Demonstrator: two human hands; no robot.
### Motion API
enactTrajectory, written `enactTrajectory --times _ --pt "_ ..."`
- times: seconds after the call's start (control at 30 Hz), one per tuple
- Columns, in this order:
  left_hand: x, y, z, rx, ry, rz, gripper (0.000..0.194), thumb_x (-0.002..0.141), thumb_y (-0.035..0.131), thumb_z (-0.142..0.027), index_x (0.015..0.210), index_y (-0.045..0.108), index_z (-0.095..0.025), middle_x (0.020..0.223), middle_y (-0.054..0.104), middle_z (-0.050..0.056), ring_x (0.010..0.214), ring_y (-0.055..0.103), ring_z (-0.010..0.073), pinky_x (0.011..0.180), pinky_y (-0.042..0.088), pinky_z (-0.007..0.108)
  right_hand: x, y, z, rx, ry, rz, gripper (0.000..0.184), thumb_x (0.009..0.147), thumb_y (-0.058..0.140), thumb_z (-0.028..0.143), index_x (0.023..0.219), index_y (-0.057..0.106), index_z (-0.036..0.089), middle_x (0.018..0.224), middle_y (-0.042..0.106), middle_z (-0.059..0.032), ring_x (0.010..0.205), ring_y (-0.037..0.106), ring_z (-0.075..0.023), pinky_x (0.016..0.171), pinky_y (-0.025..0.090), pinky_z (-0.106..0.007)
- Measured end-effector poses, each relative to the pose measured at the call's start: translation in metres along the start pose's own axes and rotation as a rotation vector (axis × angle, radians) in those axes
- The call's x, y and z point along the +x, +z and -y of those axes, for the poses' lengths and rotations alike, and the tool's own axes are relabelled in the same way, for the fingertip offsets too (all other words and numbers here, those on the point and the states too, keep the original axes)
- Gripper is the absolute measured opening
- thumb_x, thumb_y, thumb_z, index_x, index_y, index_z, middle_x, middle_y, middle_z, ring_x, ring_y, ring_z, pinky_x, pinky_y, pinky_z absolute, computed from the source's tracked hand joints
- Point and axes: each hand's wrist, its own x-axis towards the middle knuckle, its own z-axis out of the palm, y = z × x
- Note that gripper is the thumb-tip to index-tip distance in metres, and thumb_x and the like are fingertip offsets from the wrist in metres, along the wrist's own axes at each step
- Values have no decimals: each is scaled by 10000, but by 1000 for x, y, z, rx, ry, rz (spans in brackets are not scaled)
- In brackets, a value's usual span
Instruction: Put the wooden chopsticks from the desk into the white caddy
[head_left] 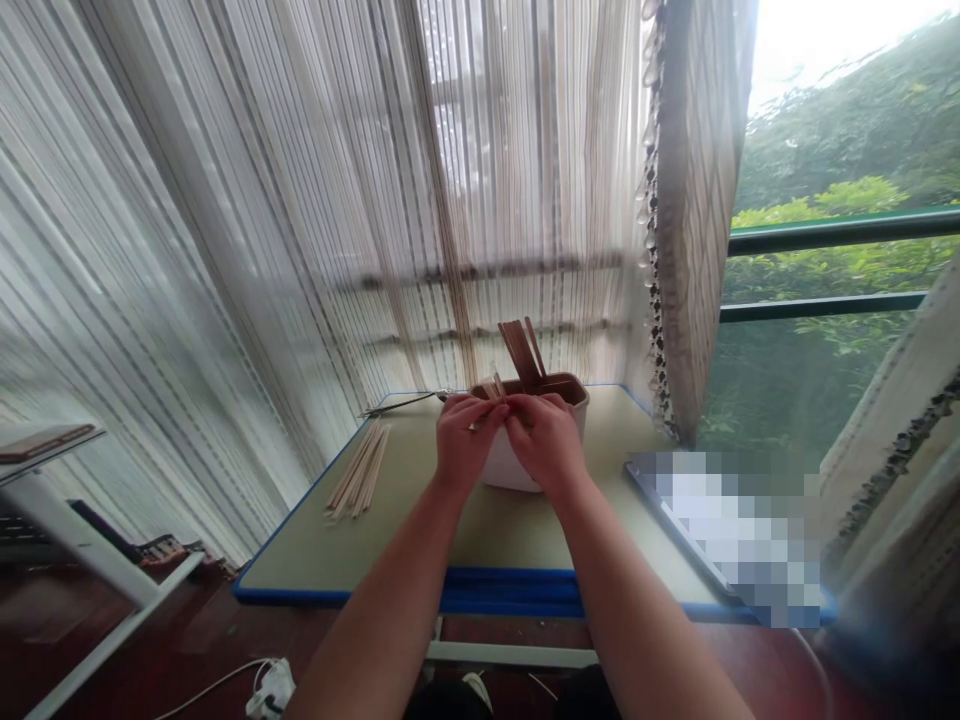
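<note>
My left hand (466, 440) and my right hand (547, 440) meet at the fingertips above the near side of a white bin (514, 472) with a brown rim. Both are closed in a pinch around a few short ends of thin pale wooden sticks (497, 385). What lies between the fingers is mostly hidden. Several darker brown sticks (520, 348) stand in the bin, leaning to the left and rising above its far rim. Left of my hands, a loose bundle of pale wooden sticks (361, 470) lies on the table (405, 535).
A dark thin tool (401, 404) lies by the table's back left edge. At the right is a blurred-out device (720, 530) with a dark edge. Curtains (300, 200) hang close behind the table. A white power strip (271, 688) with a cable is on the floor.
</note>
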Motion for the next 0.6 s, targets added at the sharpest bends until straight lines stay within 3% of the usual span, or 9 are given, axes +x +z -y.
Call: enactTrajectory --times 0.43,0.6 --pt "-4 0 -3 96 0 -67 125 754 620 -280 773 710 -195 681 676 19 769 586 170 787 484 350 2 5 -9 19 -39 -29 213 803 522 252 915 704 240 889 701 -31 918 539 -230 852 383 -374" --pt "-8 -6 -4 152 26 -98 201 770 595 -285 926 664 -179 846 678 48 869 580 181 868 443 365 4 6 -13 61 -45 -39 224 790 520 241 925 693 195 881 693 -67 912 548 -231 844 421 -378"
